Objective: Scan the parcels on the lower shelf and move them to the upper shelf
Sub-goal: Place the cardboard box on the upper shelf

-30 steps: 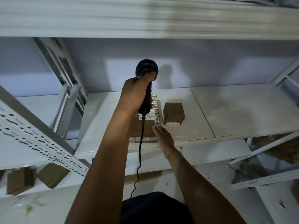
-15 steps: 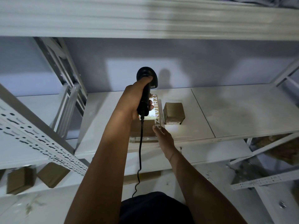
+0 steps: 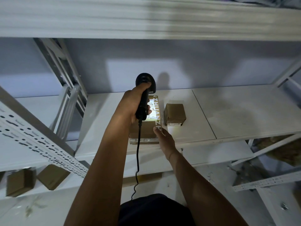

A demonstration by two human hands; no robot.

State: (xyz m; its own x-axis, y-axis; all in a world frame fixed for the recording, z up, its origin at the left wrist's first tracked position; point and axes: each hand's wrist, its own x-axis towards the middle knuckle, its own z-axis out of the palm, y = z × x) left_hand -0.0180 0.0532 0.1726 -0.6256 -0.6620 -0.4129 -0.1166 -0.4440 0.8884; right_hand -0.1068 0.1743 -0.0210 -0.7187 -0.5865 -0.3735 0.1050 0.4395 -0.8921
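Observation:
My left hand [image 3: 130, 106] grips a black corded barcode scanner [image 3: 145, 93] held just above a long brown parcel [image 3: 146, 132] on the white shelf [image 3: 228, 115]. The scanner's light falls on the parcel's white label and its taped, lettered edge. My right hand [image 3: 163, 141] touches the parcel's near right corner with straight fingers. A smaller brown parcel [image 3: 175, 114] sits just to the right of the long one, a label on its front face.
The upper shelf's white edge [image 3: 146, 18] runs across the top of the view. Perforated uprights [image 3: 32, 136] slant at left. Two brown parcels [image 3: 52, 176] lie on a lower level at left. The scanner cable [image 3: 138, 160] hangs down in front of the shelf.
My left hand has lowered the scanner toward the long parcel, and its light now shines brightly on the label. My right hand has stayed at the parcel's corner.

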